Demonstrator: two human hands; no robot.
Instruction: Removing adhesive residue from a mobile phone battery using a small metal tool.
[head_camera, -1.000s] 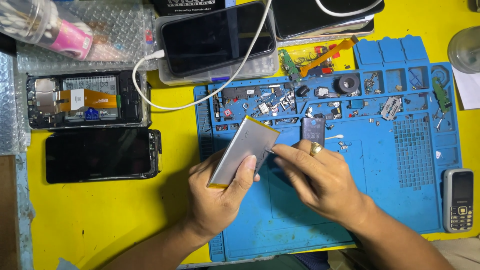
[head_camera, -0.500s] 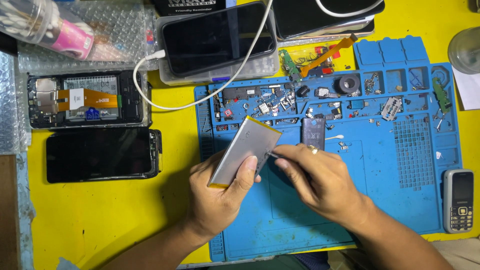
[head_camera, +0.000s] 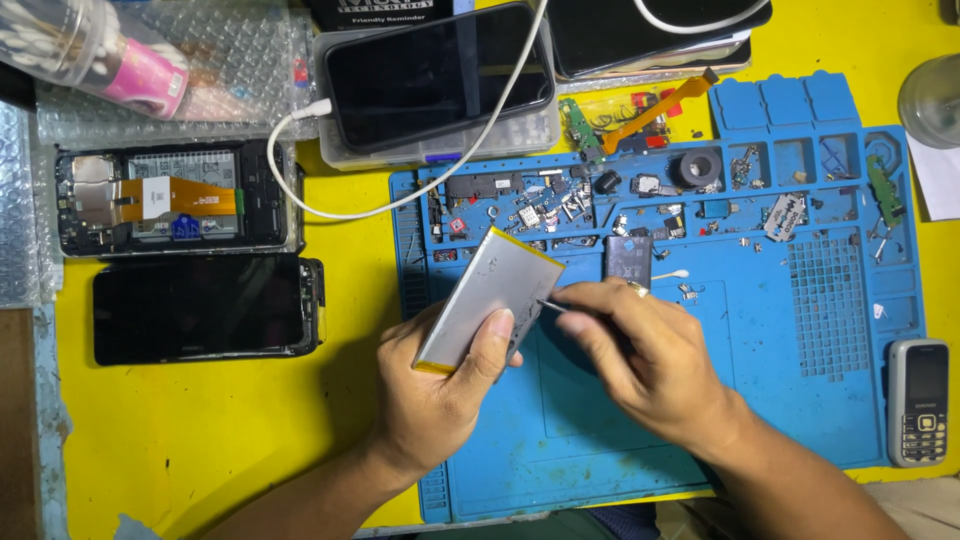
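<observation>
My left hand (head_camera: 440, 395) holds a flat silver phone battery (head_camera: 488, 298) tilted up over the blue repair mat (head_camera: 800, 400), thumb across its lower face. My right hand (head_camera: 645, 360) grips a thin metal tool (head_camera: 548, 304) whose tip touches the battery's right edge. A small dark component (head_camera: 628, 258) lies on the mat just beyond my right fingers.
An opened phone with an orange flex cable (head_camera: 175, 200) and a black phone (head_camera: 200, 308) lie at left on the yellow table. A phone on a charging cable (head_camera: 440, 75) rests on a clear box. Several small parts fill the mat's upper trays. A small keypad phone (head_camera: 918, 400) lies at right.
My right hand has slid left, bringing the tool tip onto the battery's edge. The battery and left hand have stayed nearly still.
</observation>
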